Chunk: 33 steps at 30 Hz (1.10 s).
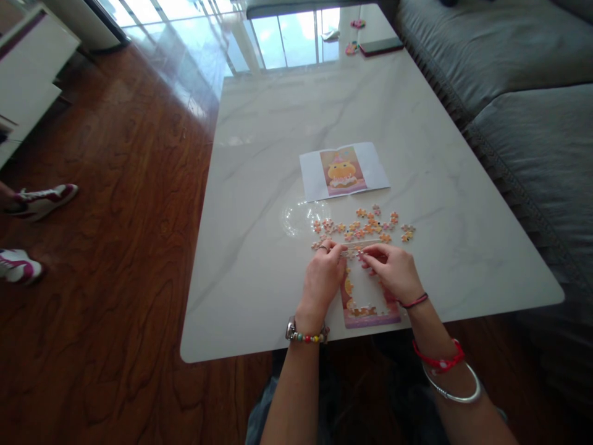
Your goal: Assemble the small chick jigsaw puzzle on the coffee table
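Lower centre of frame: left hand (324, 275) bends over the puzzle's (373, 320) upper edge, its hold unclear; right hand's (393, 269) thumb and fingertips nearly meet there, perhaps on something too small to tell. Loose pieces (371, 220) lie just above. I'd steady the puzzle, align shapes, press straight down.

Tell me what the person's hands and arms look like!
Both forearms are bare. By the left hand sit colourful beads and what looks like a watch. By the right hand are a thin dark band, a red bracelet and a silver bangle.
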{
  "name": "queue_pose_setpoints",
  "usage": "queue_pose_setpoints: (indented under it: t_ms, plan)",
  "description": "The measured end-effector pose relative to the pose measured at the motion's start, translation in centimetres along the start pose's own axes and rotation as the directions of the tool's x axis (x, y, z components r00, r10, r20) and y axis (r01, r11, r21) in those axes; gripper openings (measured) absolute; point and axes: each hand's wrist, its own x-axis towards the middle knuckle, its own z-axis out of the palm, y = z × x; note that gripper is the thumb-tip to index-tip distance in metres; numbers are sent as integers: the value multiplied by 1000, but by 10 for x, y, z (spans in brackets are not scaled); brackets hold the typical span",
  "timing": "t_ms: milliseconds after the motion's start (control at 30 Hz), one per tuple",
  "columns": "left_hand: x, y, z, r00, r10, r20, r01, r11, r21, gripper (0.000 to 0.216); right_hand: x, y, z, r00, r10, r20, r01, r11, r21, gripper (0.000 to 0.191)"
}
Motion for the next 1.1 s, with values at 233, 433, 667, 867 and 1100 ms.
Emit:
queue_pose_setpoints:
  t_ms: [233,433,667,867,1100]
  plan:
    - [0,1,-2,997,79,-21,-78,997,6,22,-1,-2,7,989,-133,-63,116,967,-228,11]
    - [-1,0,-3,993,112,22,-113,994,9,21,3,1,5,957,-267,-110,204,894,-398,13]
    - [-1,-2,0,990,143,4,-143,990,11,22,6,6,2,935,-345,-79,270,840,-471,15]
    - [0,-3,1,987,158,-11,-158,987,7,26,5,8,8,924,-377,-60,294,802,-520,15]
    - [0,-2,-1,988,152,-5,-152,988,12,25,5,7,10,929,-366,-51,283,795,-536,16]
